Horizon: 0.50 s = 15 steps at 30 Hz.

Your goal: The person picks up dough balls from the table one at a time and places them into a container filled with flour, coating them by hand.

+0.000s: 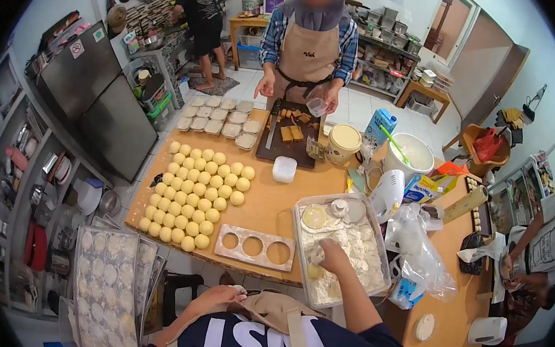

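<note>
My right hand (335,256) reaches into a clear plastic bin (296,230) of white flour (350,244). Its fingers are drawn together and point down; what they hold, if anything, is hidden. A pale yellow dough piece (314,271) lies in the flour just below them. At the bin's far end are a yellowish round lid or disc (314,217) and a small white round piece (339,208). My left hand (223,294) hangs low by my apron at the table's near edge, fingertips whitened; its grip is unclear. A wooden board with three round holes (255,247) lies beyond it.
Several rows of yellow dough balls (195,190) cover the table's left part. Across from me, a co-worker (310,52) holds a clear container (316,107) behind a cutting board (272,152) with a knife. A mixer (388,192) and white bucket (409,154) stand right of the bin.
</note>
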### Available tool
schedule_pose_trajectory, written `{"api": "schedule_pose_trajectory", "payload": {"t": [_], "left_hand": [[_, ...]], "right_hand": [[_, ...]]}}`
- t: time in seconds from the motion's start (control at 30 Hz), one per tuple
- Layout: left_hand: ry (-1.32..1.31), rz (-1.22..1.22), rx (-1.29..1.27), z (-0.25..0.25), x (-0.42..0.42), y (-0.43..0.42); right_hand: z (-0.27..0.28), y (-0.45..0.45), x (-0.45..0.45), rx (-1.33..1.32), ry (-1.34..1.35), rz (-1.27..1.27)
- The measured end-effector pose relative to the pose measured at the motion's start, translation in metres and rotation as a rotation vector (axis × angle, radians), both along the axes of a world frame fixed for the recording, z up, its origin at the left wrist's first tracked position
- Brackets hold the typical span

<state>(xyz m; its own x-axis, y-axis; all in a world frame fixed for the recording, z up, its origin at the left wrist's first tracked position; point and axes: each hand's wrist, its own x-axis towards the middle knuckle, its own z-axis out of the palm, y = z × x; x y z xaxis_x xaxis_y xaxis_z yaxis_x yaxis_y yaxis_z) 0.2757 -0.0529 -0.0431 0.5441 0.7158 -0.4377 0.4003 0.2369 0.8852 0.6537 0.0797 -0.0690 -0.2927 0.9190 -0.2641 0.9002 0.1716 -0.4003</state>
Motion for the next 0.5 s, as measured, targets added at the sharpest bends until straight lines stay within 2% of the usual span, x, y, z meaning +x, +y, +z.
{"api": "schedule_pose_trajectory", "payload": {"t": [0.13, 0.17, 0.23, 0.27, 0.3, 0.4, 0.5], "left_hand": [[0.253, -0.172, 0.209, -0.006, 0.013, 0.001], [0.238, -0.125, 0.180, 0.000, 0.013, -0.004], [0.207, -0.034, 0.114, 0.041, 0.024, -0.007], [0.241, -0.064, 0.161, 0.041, 0.025, -0.009], [0.274, -0.095, 0.210, 0.039, 0.026, -0.010], [0.348, -0.115, 0.277, 0.051, 0.032, -0.012], [0.374, -0.140, 0.267, 0.046, 0.034, -0.013]], "right_hand": [[0.006, 0.009, -0.030, 0.035, -0.073, -0.035], [-0.008, 0.007, -0.039, 0.201, -0.058, -0.072], [-0.020, 0.017, -0.042, 0.051, -0.073, 0.032], [-0.027, 0.019, -0.042, -0.027, -0.082, 0.084], [-0.040, 0.019, -0.031, 0.066, 0.017, 0.149], [-0.013, 0.022, -0.009, -0.046, 0.043, 0.063], [0.017, 0.003, 0.004, -0.200, 0.140, 0.159]]}}
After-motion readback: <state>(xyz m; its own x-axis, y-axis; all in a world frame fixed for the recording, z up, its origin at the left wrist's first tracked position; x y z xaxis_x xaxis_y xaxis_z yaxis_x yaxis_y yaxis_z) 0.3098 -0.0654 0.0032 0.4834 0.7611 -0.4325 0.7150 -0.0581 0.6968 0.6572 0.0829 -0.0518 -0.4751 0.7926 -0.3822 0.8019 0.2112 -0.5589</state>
